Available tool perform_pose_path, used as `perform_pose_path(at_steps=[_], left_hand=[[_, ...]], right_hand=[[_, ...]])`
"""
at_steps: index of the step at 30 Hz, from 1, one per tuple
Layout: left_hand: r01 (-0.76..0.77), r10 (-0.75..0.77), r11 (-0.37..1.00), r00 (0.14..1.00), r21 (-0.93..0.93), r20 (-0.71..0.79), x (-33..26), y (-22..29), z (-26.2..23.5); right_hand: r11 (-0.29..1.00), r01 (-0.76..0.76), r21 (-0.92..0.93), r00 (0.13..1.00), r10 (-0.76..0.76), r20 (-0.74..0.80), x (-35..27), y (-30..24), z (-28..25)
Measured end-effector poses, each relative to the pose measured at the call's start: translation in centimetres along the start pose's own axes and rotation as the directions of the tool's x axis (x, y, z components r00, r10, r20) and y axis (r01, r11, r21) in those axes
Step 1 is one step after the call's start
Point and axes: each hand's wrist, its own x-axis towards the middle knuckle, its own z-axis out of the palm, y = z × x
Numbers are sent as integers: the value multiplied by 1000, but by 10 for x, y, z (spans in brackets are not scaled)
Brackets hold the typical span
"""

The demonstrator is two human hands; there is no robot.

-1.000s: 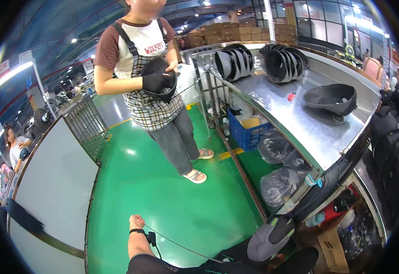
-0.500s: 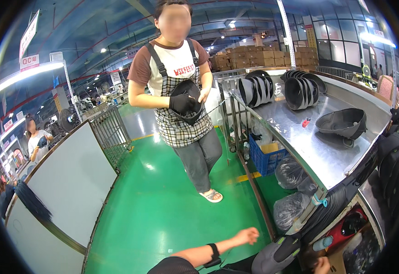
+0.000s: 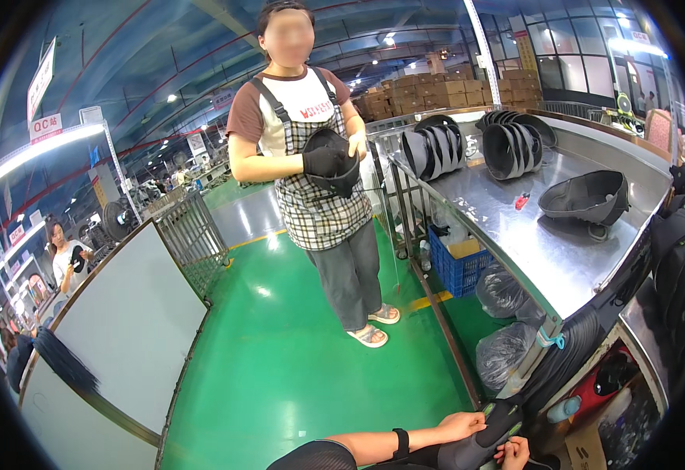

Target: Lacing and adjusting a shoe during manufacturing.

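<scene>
At the lower edge lies a dark grey moulded piece (image 3: 490, 439) with green marks, between my two hands. My left hand (image 3: 462, 425) reaches in with a black band on its wrist; its fingers are closed at the left side of the piece. Beside the right lower edge of the same piece, my right hand (image 3: 512, 452) has curled fingers pinched against it. What is under the fingers is partly hidden. Opposite me a person in a checked apron (image 3: 328, 215) stands holding a black moulded shell (image 3: 333, 160), one hand in a black glove.
To the right, a metal table (image 3: 507, 235) bears rows of grey-black shells (image 3: 507, 149) and a single black shell (image 3: 585, 200). A blue crate (image 3: 458, 266) and plastic bags (image 3: 505, 356) sit below. A white partition (image 3: 135, 313) stands left, with another person (image 3: 68, 258) beyond.
My left hand has moved right and down onto the grey piece. My right hand has moved left and come up beside it. The person opposite has shifted their feet.
</scene>
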Motion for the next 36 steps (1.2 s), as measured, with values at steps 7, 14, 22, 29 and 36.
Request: perform_pose_path(at_steps=[7, 14, 22, 29, 36], left_hand=[[-91, 84, 988, 994, -123, -63, -26, -11, 22], [-124, 120, 992, 989, -37, -90, -20, -25, 8], [123, -123, 981, 992, -148, 11, -28, 11, -10], [-51, 55, 998, 993, 47, -102, -46, 18, 1], [-121, 168, 942, 978, 314, -126, -42, 24, -17]], right_hand=[[978, 54, -204, 997, -42, 61, -29, -12, -6], [906, 170, -387, 985, -167, 41, -2, -22, 20], [905, -43, -424, 998, 18, -62, -13, -27, 16], [803, 76, -591, 996, -89, 7, -27, -13, 17], [320, 380, -868, 910, -296, 290, -13, -12, 36]])
